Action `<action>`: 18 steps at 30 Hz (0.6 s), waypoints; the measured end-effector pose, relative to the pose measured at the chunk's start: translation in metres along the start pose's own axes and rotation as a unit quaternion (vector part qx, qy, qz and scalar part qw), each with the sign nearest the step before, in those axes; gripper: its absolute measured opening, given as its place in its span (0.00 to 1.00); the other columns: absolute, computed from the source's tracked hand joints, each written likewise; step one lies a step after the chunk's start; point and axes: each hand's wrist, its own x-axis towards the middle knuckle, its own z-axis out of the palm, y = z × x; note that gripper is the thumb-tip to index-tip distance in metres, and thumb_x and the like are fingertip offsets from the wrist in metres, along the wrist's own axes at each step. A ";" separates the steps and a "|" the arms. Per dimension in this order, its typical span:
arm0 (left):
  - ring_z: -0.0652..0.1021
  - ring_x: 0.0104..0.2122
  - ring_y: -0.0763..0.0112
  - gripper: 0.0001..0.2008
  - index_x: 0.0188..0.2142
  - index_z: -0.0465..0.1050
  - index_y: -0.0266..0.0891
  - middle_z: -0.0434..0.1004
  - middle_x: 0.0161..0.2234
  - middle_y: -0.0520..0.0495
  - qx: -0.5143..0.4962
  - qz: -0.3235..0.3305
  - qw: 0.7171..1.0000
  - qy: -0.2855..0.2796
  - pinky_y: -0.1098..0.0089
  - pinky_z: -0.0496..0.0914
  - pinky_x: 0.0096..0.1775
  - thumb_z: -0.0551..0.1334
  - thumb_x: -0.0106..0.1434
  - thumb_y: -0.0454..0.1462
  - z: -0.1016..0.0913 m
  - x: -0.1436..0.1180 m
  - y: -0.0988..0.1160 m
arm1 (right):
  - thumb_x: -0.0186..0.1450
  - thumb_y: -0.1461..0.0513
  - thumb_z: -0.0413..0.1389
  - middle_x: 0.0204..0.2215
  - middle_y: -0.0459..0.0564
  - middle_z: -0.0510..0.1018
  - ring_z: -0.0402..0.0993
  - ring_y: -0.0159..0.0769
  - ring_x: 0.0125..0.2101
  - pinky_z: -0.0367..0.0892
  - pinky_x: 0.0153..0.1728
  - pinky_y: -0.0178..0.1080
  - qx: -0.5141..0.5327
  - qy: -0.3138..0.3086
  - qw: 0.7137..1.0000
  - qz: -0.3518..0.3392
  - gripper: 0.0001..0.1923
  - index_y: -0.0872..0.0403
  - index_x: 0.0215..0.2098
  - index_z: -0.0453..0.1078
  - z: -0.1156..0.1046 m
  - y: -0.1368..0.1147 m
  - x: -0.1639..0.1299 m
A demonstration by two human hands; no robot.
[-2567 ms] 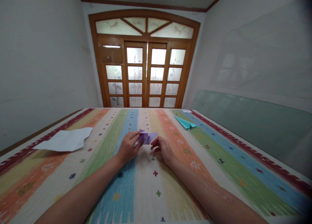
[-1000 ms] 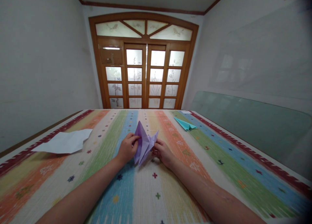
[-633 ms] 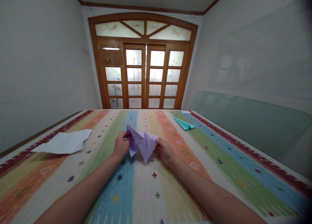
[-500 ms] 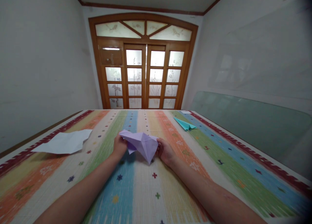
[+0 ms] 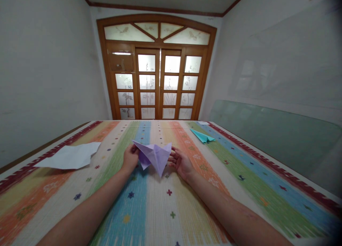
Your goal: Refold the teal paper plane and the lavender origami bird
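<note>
Two bare hands meet at a purple folded paper (image 5: 155,156) held just above the striped cloth (image 5: 171,203) that covers the counter. On the paper's left, the left hand (image 5: 130,157) pinches a flap, fingers closed on it. On its right, the right hand (image 5: 181,162) has loosely spread fingers (image 5: 173,157) that touch the paper's edge; whether they actually pinch it cannot be told. The paper spreads into pointed flaps, with one tip pointing down toward the cloth. Well left of the purple paper a white sheet (image 5: 70,155) lies flat on the cloth. Beyond the purple paper and to its right sits a small teal folded paper (image 5: 202,135). Farther behind, a wooden glazed door (image 5: 159,85) closes off the room.
</note>
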 end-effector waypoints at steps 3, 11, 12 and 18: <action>0.79 0.37 0.57 0.12 0.37 0.77 0.36 0.81 0.37 0.39 0.019 -0.001 1.000 -0.017 0.64 0.72 0.36 0.62 0.55 0.39 0.001 0.001 -0.002 | 0.59 0.61 0.57 0.43 0.52 0.79 0.78 0.38 0.34 0.70 0.24 0.34 -0.162 -0.040 0.983 -0.078 0.18 0.49 0.49 0.72 0.001 0.001 -0.003; 0.79 0.39 0.55 0.12 0.37 0.80 0.36 0.81 0.38 0.38 0.062 0.014 0.997 -0.036 0.62 0.70 0.42 0.62 0.55 0.38 0.000 0.001 -0.003 | 0.61 0.64 0.56 0.54 0.55 0.69 0.64 0.49 0.55 0.62 0.54 0.53 -0.537 0.069 0.746 -0.388 0.15 0.46 0.45 0.78 0.011 0.006 -0.016; 0.79 0.39 0.55 0.11 0.36 0.80 0.36 0.81 0.38 0.38 0.067 0.018 0.997 -0.038 0.62 0.70 0.43 0.62 0.55 0.37 0.000 0.000 -0.003 | 0.61 0.65 0.57 0.59 0.54 0.65 0.58 0.51 0.60 0.56 0.58 0.56 -0.561 0.084 0.718 -0.404 0.15 0.46 0.44 0.78 0.013 0.005 -0.018; 0.78 0.39 0.54 0.09 0.34 0.81 0.38 0.81 0.37 0.39 0.084 0.032 0.995 -0.053 0.60 0.69 0.45 0.63 0.54 0.35 0.001 -0.004 0.003 | 0.60 0.67 0.57 0.63 0.48 0.64 0.47 0.51 0.66 0.38 0.63 0.61 -0.610 -0.003 0.692 -0.385 0.12 0.46 0.38 0.78 0.017 0.001 -0.024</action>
